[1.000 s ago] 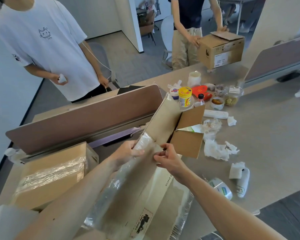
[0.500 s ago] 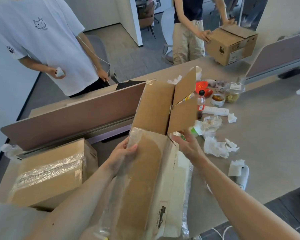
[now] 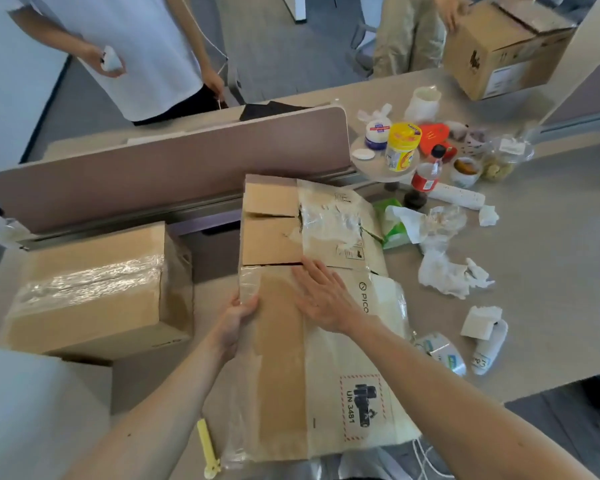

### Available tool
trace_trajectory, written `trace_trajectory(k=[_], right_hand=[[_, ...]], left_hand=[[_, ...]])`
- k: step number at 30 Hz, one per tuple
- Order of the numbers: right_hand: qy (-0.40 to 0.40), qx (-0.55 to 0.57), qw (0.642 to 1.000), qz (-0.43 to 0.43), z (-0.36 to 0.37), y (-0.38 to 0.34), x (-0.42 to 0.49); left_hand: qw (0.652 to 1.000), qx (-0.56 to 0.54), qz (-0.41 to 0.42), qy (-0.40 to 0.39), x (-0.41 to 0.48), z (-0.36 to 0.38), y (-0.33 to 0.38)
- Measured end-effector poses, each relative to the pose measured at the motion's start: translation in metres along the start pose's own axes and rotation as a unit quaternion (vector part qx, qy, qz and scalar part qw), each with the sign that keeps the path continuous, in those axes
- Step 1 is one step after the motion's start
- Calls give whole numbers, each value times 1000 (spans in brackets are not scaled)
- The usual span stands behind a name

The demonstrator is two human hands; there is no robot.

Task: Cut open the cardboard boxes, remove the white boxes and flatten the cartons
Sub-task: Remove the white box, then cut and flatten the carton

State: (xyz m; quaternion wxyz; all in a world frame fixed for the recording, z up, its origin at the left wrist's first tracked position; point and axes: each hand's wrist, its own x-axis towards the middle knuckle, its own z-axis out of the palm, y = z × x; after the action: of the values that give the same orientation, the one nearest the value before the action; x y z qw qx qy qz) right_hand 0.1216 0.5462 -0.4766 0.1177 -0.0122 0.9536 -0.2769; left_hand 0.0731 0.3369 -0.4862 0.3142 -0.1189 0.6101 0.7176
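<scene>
A flattened brown carton (image 3: 284, 368) with torn clear tape and a printed label lies on the desk in front of me. My left hand (image 3: 234, 322) grips its left edge, thumb on top. My right hand (image 3: 323, 297) lies flat on the carton's middle, fingers spread, pressing down. A sealed cardboard box (image 3: 94, 289) wrapped in clear tape stands to the left. A pale yellow cutter (image 3: 208, 448) lies at the near edge, beside the carton.
A brown desk divider (image 3: 153, 168) runs behind the boxes. Jars, a bottle, bowls and crumpled tissues (image 3: 444, 275) clutter the right side. One person in a white shirt (image 3: 136, 46) stands across; another holds a cardboard box (image 3: 499, 53) at the far right.
The carton was held upright and half open; now it lies collapsed flat on the desk. My right hand moved from its flap onto its top face.
</scene>
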Motion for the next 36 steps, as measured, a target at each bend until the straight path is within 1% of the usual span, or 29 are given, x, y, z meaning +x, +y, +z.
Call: trace_trajectory(k=[3,6,8,12,14,16,17,18,21,24,27,30,33,36], right_hand=[[-31,9,999,-15,28,4,0],[-77,18,997,15,56,12,-1],[-101,13,994,33,71,21,-1],[-130,6,990,53,86,40,-3],[-145,-2,986,76,91,48,-4],[-155,-23,983,98,98,57,-8],[-158,-32,981,104,100,61,-10],[-160,-39,980,108,102,66,-12],[-157,-70,979,108,101,75,-14],[-140,-72,981,117,93,82,-8],[-106,-59,984,132,79,93,12],[-76,-79,986,128,63,104,38],[-63,-85,984,144,48,114,70],[-36,-115,980,156,37,126,108]], left_hand=[[998,24,-24,46,3,-23,-13],[996,44,-28,72,8,-42,-22],[995,57,-36,76,11,-49,-24],[991,60,-61,102,18,-60,-34],[984,103,-83,123,24,-63,-41],[963,215,-97,134,25,-64,-45],[943,285,-103,139,24,-63,-45],[928,325,-106,146,25,-64,-46],[904,381,-114,158,32,-74,-55],[866,453,-98,185,39,-74,-51],[832,519,-51,190,53,-67,-41],[795,573,11,201,76,-57,-28],[776,608,62,157,110,-41,-15],[750,650,63,106,151,-25,-5]])
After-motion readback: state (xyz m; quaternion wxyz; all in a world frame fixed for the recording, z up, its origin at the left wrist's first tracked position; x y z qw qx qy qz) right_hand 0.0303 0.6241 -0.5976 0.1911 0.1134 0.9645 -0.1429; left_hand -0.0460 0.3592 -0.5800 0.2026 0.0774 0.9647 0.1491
